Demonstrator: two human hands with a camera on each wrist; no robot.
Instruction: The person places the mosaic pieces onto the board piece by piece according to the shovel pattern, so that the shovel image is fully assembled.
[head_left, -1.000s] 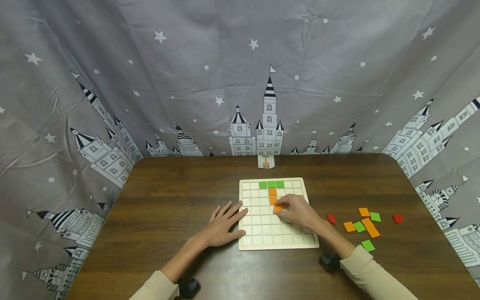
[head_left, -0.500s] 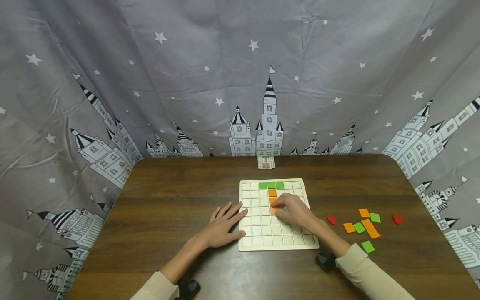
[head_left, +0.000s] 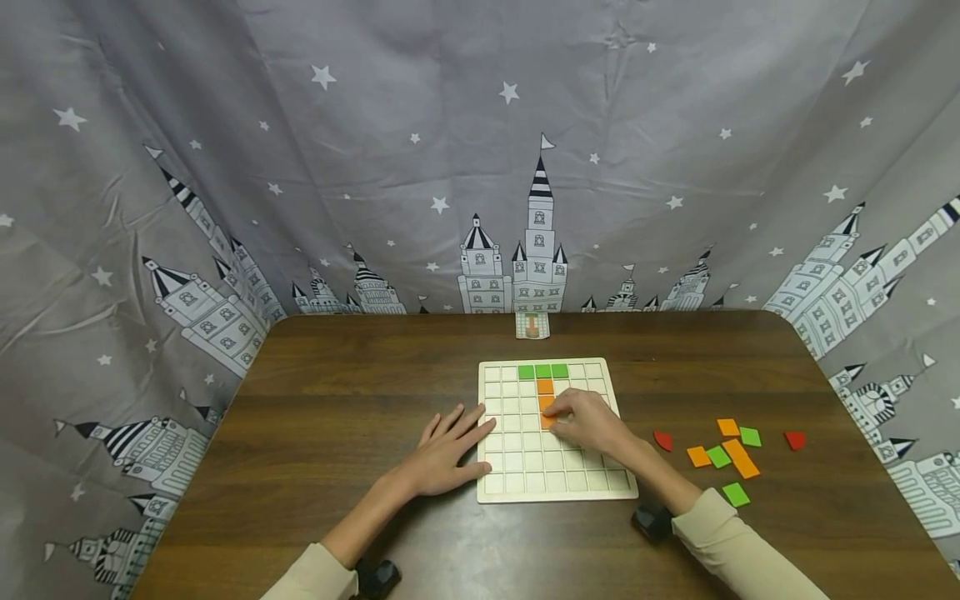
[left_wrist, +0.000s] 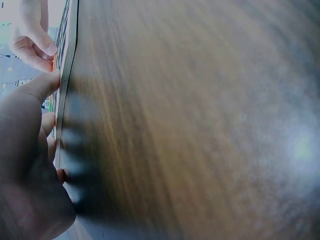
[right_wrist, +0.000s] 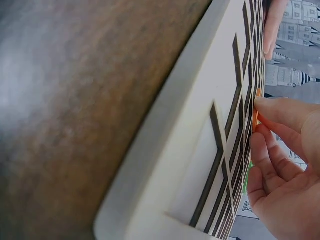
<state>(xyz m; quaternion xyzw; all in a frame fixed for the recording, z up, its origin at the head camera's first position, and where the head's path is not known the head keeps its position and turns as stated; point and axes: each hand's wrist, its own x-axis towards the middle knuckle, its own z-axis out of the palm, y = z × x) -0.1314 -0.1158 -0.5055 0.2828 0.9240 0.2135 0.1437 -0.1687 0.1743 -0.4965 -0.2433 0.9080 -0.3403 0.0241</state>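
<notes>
A cream grid board lies on the wooden table. Three green square tiles fill cells in its top row, with orange square tiles in a column beneath the middle one. My right hand pinches the lowest orange square tile between thumb and fingers, at the board's surface in line with that column. The right wrist view shows the thumb and fingertips against this orange tile, seen edge-on. Spread fingers of my left hand rest on the board's left edge, holding nothing.
Right of the board lie loose pieces: green squares, orange squares, an orange rectangle and red rounded-edge pieces. A small printed card is at the table's back edge, before a grey curtain.
My right hand has shifted the pinched orange tile slightly left and down, from tilted to lined up under the orange column. Over the last half second it barely moves. My left hand stays put.
</notes>
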